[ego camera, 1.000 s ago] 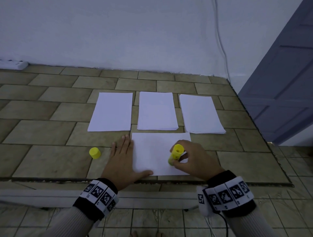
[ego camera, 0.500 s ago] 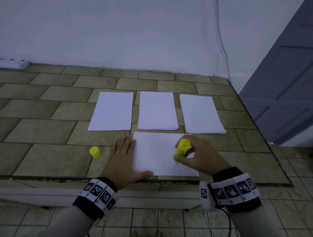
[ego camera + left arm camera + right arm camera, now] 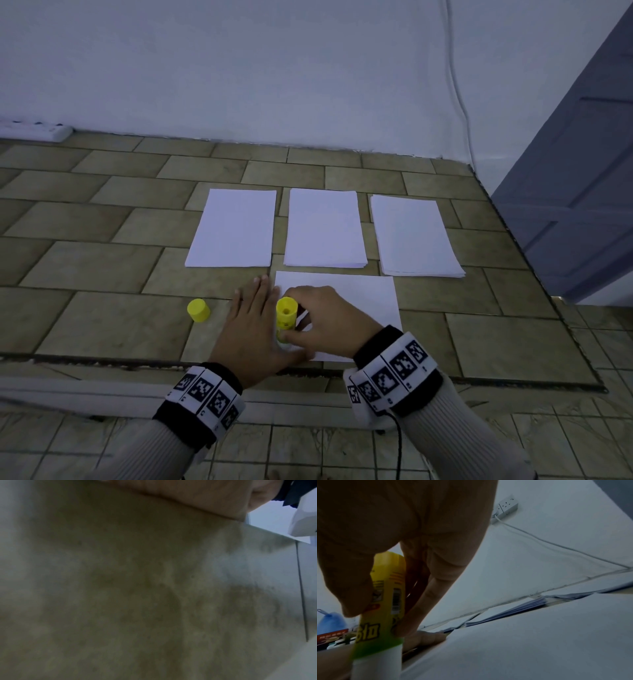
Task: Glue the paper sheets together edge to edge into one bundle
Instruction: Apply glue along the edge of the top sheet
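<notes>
A single white sheet (image 3: 359, 301) lies near the tiled table's front edge. My left hand (image 3: 251, 329) lies flat with straight fingers beside and on its left edge, pressing it down. My right hand (image 3: 318, 322) grips a yellow glue stick (image 3: 285, 317) upright at the sheet's left side, its white tip down on the paper (image 3: 376, 660). The yellow cap (image 3: 198, 309) stands on the tiles to the left of my left hand. Three stacks of white paper lie behind: left (image 3: 234, 228), middle (image 3: 324, 228), right (image 3: 412, 236).
The tiled table (image 3: 102, 222) ends at a dark front edge just under my wrists and at a right edge by a blue-grey door (image 3: 582, 171). A white power strip (image 3: 34, 129) lies at the back left by the wall, and a cable (image 3: 455, 85) runs down the wall.
My right hand has carried the glue stick from the sheet's right part across to its left side, next to my left hand. The left hand has stayed in place.
</notes>
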`<action>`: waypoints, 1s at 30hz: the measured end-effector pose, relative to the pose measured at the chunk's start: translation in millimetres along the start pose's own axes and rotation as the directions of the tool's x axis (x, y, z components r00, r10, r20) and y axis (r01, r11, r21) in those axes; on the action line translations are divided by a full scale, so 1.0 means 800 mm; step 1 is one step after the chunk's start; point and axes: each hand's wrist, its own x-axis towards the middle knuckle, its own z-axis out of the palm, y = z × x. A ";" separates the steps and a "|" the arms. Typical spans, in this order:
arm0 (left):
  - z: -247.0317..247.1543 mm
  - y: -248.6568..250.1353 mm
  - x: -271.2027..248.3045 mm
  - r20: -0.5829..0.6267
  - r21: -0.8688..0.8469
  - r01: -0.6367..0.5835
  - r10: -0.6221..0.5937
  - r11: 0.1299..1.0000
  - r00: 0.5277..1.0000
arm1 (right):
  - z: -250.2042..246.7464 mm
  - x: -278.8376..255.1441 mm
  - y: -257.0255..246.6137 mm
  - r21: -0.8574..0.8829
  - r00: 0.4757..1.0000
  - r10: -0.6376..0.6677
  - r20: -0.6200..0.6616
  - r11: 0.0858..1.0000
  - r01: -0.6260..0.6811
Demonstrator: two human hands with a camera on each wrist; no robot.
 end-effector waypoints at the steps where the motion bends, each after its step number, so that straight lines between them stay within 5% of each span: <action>1: -0.001 0.000 0.000 0.002 -0.004 0.011 -0.011 1.000 1.000 | -0.002 0.003 0.001 -0.005 1.000 -0.011 0.003 1.000 0.011; 15: 0.001 0.000 -0.002 -0.036 0.002 0.024 -0.024 1.000 0.999 | -0.041 0.068 0.036 -0.105 0.977 0.168 -0.130 0.978 -0.182; 30: -0.003 0.002 -0.003 -0.013 0.010 0.033 -0.033 0.999 0.999 | -0.039 -0.067 0.034 0.164 0.983 0.172 -0.065 0.973 -0.159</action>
